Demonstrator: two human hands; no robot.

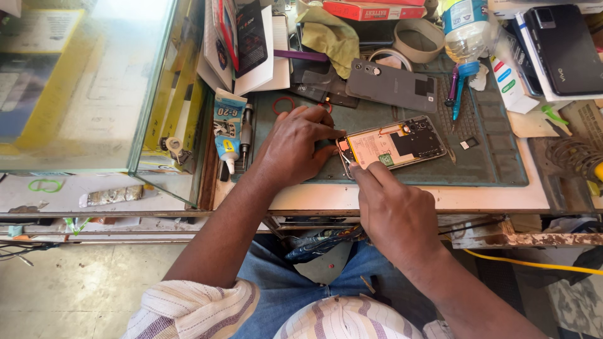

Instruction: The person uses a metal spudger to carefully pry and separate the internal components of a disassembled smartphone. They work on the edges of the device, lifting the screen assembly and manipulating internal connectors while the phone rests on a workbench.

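An opened phone (396, 144) with its back off lies on a green work mat (496, 163), battery and circuit board showing. My left hand (294, 145) rests on the mat at the phone's left end, fingers pressing its edge. My right hand (392, 210) comes from below and pinches a thin metal tool, apparently tweezers (347, 159), at the phone's lower left corner. The grey back cover (392, 85) lies just beyond the phone.
A glass display case (94, 88) stands at left. A glue tube (226, 129) and a screwdriver (246, 133) lie left of the mat. Tape rolls (418, 39), a plastic bottle (465, 28), a black phone (563, 47), boxes and a soldering stand (575, 157) crowd the back and right.
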